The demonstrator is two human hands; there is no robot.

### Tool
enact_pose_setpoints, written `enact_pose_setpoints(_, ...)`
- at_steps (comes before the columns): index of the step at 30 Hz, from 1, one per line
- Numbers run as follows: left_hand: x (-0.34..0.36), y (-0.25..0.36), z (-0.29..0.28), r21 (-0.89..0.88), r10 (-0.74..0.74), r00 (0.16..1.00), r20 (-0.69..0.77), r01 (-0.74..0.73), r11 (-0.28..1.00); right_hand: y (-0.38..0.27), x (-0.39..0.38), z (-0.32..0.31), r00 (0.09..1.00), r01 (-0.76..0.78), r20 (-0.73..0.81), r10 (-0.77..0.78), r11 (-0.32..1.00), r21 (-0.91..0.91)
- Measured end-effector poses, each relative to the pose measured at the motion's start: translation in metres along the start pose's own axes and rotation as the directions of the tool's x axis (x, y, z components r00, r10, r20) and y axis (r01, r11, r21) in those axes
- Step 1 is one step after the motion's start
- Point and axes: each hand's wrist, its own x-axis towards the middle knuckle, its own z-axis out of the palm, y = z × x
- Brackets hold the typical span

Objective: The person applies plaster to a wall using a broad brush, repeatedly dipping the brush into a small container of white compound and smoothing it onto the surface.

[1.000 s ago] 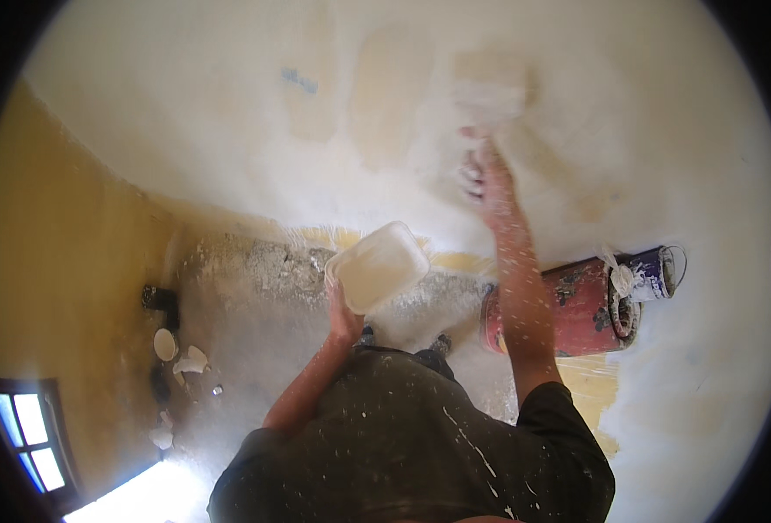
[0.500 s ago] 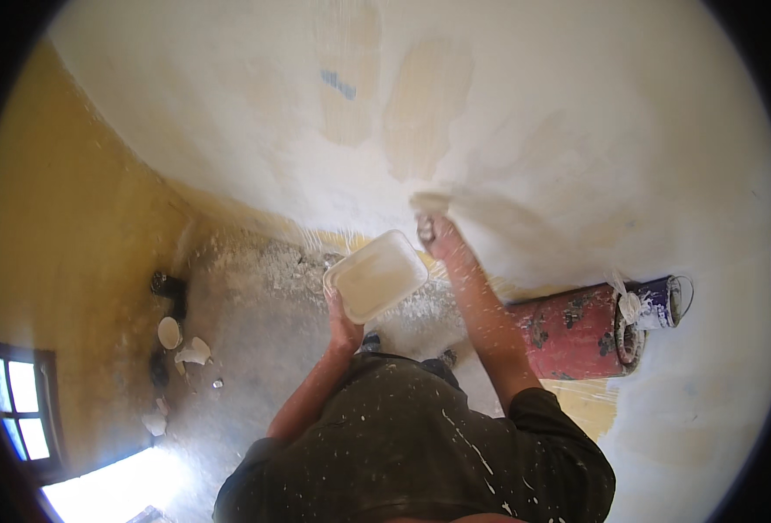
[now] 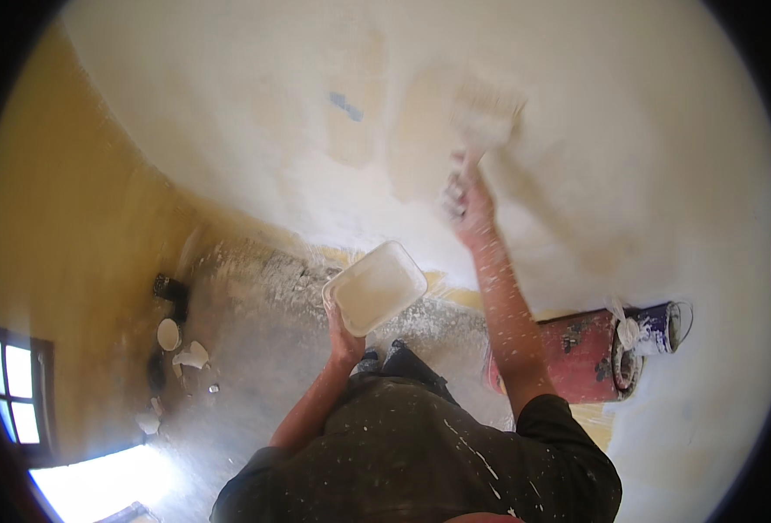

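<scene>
Against the pale wall (image 3: 229, 131), the right hand (image 3: 468, 205) is raised with its fingers wrapped around the handle of a wide paintbrush (image 3: 486, 118), whose blurred bristles press on the wall's upper part. Lower down, the left hand (image 3: 344, 336) grips a white rectangular tray (image 3: 375, 288) from beneath. Near the wall's foot on the dusty floor (image 3: 246, 349), a red drum (image 3: 581, 357) lies beside a blue can (image 3: 660, 327).

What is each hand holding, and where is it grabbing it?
The right hand holds a wide paintbrush by its handle, bristles against the wall. The left hand holds a white tub from underneath, at its near edge.
</scene>
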Motion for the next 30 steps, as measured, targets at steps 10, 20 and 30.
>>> enact_pose_setpoints(10, 0.002, 0.026, -0.002, 0.888, 0.485, 0.824, 0.292, -0.421, 0.182, 0.235, 0.001, -0.132, 0.819, -0.571, 0.077, 0.568, 0.797, 0.195)
enact_pose_setpoints(20, 0.020, 0.024, -0.002, 0.776, 0.480, 0.873, 0.084, -0.360, 0.519, -0.111, -0.060, 0.089, 0.957, 0.033, 0.278, -0.084, 0.982, 0.184)
enact_pose_setpoints(30, 0.048, 0.073, 0.014, 0.878, 0.455, 0.836, 0.307, -0.433, 0.203, 0.115, 0.030, -0.016, 1.000, -0.007, 0.004, 0.007, 0.996, 0.087)
